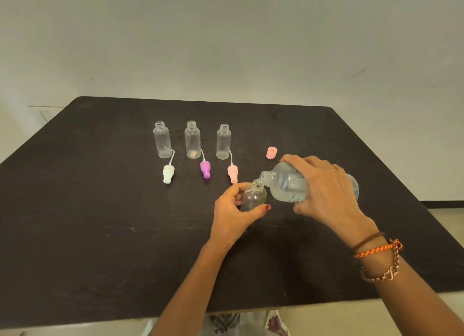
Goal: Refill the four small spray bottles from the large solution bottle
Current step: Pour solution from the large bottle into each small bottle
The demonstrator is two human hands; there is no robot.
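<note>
Dark surface (100,235), pale wall behind. Left hand (233,217) fingers wrapped round small spray bottle (253,197), standing near me. Right hand (324,192) fingers clamped on large solution bottle (288,185), tipped, mouth at small neck. Risk: narrow neck, overtilt means spill or overflow. Farther back: three open bottles (192,141), sprayer heads (205,169), pink cap (271,152).

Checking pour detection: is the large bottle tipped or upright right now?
Tipped. The large solution bottle lies nearly on its side in the right hand, uncapped, its mouth at the neck of the small bottle that the left hand holds.
</note>
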